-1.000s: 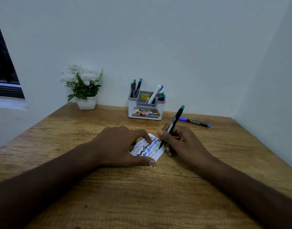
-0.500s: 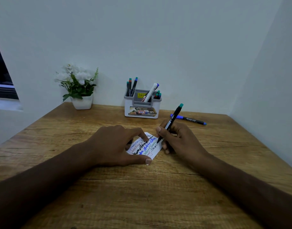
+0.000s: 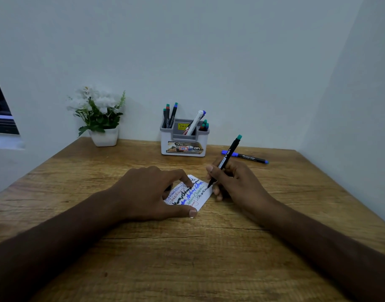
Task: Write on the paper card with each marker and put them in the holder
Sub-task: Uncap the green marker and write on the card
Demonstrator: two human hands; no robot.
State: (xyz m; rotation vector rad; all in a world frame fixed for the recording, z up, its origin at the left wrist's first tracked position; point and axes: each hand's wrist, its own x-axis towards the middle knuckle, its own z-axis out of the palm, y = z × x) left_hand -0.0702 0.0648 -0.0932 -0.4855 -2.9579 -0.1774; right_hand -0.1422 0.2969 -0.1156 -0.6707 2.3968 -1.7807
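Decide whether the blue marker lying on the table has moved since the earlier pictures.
No. The blue marker lies where it did, just right of the holder and at the same angle to it. Only the camera view has shifted.

Left hand (image 3: 152,192) lies flat, fingers spread; right hand (image 3: 233,182) curled in a pinch.

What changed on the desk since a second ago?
Very little. The right hand still holds the teal-capped pen, and its tip has crept along the card toward the right edge. The left hand still presses the card flat. The blue pen, holder and plant stayed put.
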